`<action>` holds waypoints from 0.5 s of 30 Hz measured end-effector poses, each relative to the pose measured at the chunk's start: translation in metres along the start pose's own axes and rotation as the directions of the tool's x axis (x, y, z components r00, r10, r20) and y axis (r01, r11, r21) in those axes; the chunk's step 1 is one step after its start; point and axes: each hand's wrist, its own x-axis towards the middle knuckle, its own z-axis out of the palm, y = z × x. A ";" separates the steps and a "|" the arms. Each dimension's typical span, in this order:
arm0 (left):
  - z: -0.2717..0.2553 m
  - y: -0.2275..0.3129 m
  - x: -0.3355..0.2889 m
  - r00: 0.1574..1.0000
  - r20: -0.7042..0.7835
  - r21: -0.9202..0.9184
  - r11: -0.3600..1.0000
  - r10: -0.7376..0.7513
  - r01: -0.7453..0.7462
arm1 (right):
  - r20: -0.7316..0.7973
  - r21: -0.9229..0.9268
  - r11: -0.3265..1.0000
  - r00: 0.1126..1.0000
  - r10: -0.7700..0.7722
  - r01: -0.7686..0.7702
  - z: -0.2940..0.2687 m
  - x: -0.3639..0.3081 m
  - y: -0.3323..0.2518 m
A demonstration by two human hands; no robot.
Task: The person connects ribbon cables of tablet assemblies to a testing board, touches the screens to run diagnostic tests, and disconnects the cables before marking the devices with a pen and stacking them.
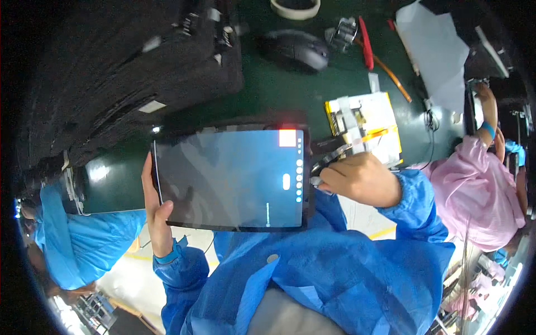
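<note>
A tablet [229, 178] with its screen lit lies across the middle, bluish, with a white square at its upper right and a column of icons by the right edge. My left hand [159, 212] grips its left edge, thumb over the front. By the right edge my right hand [357, 180] is closed in a pinch; what is between its fingertips is too small to make out. Just beyond that hand sits a flat white part with yellow edges [385, 145], taped, with a small board on it. A dark strip, perhaps a flat cable [332, 153], runs from it toward the tablet.
On the green table [279, 100] are a black mouse [296, 49], a tape roll [296, 8], a small metal part [343, 33], a red-handled tool [365, 44] and a grey sheet [432, 47]. Black foam [111, 72] covers the left. Co-workers sit at both sides.
</note>
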 end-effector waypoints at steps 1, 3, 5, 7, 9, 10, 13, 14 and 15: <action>-0.001 0.000 0.000 1.000 -0.005 0.002 1.000 0.008 -0.008 | 0.014 -0.022 0.999 0.999 0.033 -0.033 -0.002 0.001 -0.004; -0.004 -0.002 -0.001 1.000 -0.018 0.006 1.000 -0.005 0.005 | 0.040 -0.104 0.990 0.994 0.098 -0.094 -0.012 0.003 -0.013; -0.005 -0.003 -0.003 0.989 -0.099 0.061 0.993 0.111 -0.105 | 0.058 -0.208 0.968 0.987 0.153 -0.138 -0.030 0.005 -0.024; -0.006 -0.005 -0.006 0.960 -0.208 0.162 0.974 0.188 -0.156 | -0.028 -0.177 0.975 0.991 0.133 -0.136 -0.057 0.014 -0.019; -0.003 -0.008 -0.013 0.922 -0.281 0.169 0.959 0.267 -0.227 | -0.107 -0.058 0.988 0.985 0.139 -0.146 -0.076 0.036 0.007; -0.001 -0.009 -0.018 0.905 -0.313 0.211 0.950 0.289 -0.230 | -0.143 -0.173 0.981 0.988 0.059 -0.083 -0.079 0.054 0.029; 0.009 -0.015 -0.037 0.848 -0.360 0.342 0.901 0.389 -0.268 | -0.208 -0.189 0.982 0.978 -0.010 -0.030 -0.066 0.096 0.091; 0.012 -0.018 -0.044 0.830 -0.397 0.358 0.899 0.391 -0.252 | 0.070 -0.059 0.942 0.940 0.333 -0.329 -0.072 0.095 0.106; 0.014 -0.021 -0.050 0.817 -0.430 0.384 0.897 0.384 -0.219 | -0.005 -0.120 0.972 0.979 0.204 -0.203 -0.056 0.101 0.118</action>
